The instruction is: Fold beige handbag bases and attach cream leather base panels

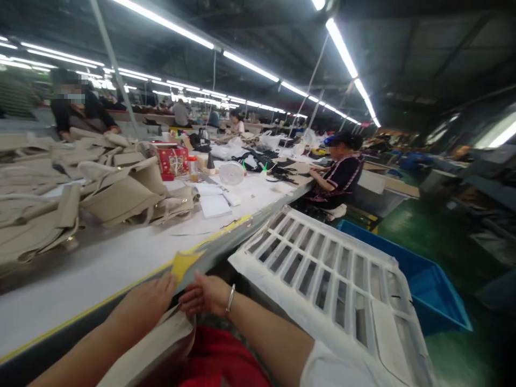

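My left hand lies at the table's front edge, back up, fingers stretched forward and close together. Its fingertips touch or nearly touch a yellow strip on that edge; its thumb is hidden. Just right of it, my right hand is open, thumb raised and fingers pointing left. A beige leather-like piece hangs over my lap below both hands. The right fingers are beside its upper end; whether they touch it I cannot tell. Both hands are slightly blurred.
Beige bag pieces are heaped on the white table. Beyond them stand a red patterned box and a small fan. At right are a white slatted crate and a blue bin. A co-worker sits farther along the table.
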`<move>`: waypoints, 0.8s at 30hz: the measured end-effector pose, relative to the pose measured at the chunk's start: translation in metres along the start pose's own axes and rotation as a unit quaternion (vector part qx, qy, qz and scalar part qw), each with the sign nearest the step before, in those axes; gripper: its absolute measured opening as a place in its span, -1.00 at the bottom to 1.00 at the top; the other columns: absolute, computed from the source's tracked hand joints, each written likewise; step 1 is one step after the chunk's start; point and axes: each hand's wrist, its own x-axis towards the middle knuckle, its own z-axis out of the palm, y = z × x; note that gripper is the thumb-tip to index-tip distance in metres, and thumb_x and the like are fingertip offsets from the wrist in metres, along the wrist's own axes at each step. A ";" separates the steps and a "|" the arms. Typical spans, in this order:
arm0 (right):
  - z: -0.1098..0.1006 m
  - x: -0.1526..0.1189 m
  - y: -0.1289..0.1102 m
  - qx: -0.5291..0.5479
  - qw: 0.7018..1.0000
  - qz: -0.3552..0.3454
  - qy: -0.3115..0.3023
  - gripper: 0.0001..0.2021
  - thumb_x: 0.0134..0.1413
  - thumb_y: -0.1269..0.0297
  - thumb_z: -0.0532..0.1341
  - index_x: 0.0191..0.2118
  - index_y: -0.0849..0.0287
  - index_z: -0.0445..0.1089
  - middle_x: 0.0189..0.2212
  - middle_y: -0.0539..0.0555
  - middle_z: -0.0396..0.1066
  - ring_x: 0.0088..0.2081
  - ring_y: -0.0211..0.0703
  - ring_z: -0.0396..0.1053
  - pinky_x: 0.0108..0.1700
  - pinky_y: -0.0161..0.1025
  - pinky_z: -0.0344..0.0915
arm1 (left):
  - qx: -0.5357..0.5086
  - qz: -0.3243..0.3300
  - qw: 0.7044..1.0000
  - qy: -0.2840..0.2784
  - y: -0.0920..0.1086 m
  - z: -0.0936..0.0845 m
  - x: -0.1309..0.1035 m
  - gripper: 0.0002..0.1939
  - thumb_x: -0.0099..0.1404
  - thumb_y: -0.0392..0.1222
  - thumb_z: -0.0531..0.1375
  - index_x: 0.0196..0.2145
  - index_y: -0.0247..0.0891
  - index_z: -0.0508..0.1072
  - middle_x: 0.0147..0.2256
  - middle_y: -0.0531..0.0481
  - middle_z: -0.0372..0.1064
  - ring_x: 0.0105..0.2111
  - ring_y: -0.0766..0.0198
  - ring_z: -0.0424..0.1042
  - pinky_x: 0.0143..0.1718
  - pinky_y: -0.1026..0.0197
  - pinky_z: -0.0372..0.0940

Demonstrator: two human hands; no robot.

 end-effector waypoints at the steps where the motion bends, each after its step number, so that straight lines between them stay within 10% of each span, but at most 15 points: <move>1: 0.011 0.007 -0.006 0.029 0.998 -0.047 0.008 -0.59 0.25 0.10 -0.13 -0.38 0.28 0.30 -0.63 0.00 0.33 -0.61 -0.30 0.32 -0.54 -0.38 0.28 | 0.030 0.030 0.999 -0.023 0.022 -0.007 0.000 -0.50 0.12 -0.41 -0.14 -0.02 -0.38 0.33 -0.02 -0.33 0.28 -0.07 -0.03 0.32 -0.10 -0.08 0.24; 4: 0.026 0.014 -0.023 0.063 0.995 -0.077 0.023 -0.63 0.28 0.28 -0.14 -0.42 0.30 0.29 -0.59 0.02 0.36 -0.57 -0.39 0.30 -0.45 -0.46 0.29 | 0.027 0.038 0.999 -0.016 0.055 -0.019 0.002 -0.53 0.20 -0.36 -0.07 0.08 -0.41 0.23 0.03 -0.36 0.23 -0.02 -0.01 0.28 -0.04 -0.02 0.21; 8: -0.016 -0.001 -0.049 -0.017 0.983 -0.175 0.042 -0.80 0.16 0.25 0.08 -0.33 0.31 0.32 -0.44 0.10 0.43 -0.53 -0.34 0.35 -0.44 -0.39 0.33 | -0.094 -0.113 0.989 -0.013 0.038 -0.010 -0.016 -0.40 0.23 0.01 0.08 0.15 -0.31 0.10 0.14 -0.22 0.09 0.13 0.08 0.10 0.13 0.06 0.04; 14: -0.080 -0.023 -0.048 -0.293 0.954 -0.024 -0.061 -0.71 -0.08 0.16 0.27 -0.29 0.25 0.26 -0.50 0.00 0.37 -0.52 -0.31 0.35 -0.46 -0.37 0.31 | -0.160 -0.167 0.969 -0.084 0.026 0.032 -0.053 -0.03 -0.12 0.15 0.29 0.15 -0.37 0.07 0.15 -0.33 0.04 0.12 -0.07 0.08 0.12 -0.01 -0.01; 19: -0.058 0.001 -0.024 -0.540 0.840 0.017 -0.055 -0.57 0.03 -0.12 0.06 -0.26 0.22 0.22 -0.54 0.03 0.34 -0.66 -0.30 0.25 -0.63 -0.36 0.18 | -0.162 -0.159 0.974 -0.027 0.031 0.043 -0.050 -0.19 -0.08 0.09 0.27 0.06 -0.36 0.17 0.00 -0.25 0.23 -0.02 0.00 0.23 0.02 0.02 0.10; 24: -0.027 0.034 -0.018 -0.779 0.621 -0.086 -0.021 -0.46 0.19 -0.04 -0.22 -0.37 0.23 0.35 -0.39 0.21 0.43 -0.39 -0.08 0.40 -0.37 -0.24 0.24 | -0.191 -0.182 0.963 -0.045 0.025 0.033 -0.048 -0.17 -0.15 0.11 0.30 0.04 -0.33 0.22 -0.04 -0.22 0.26 -0.07 -0.01 0.26 -0.03 0.04 0.12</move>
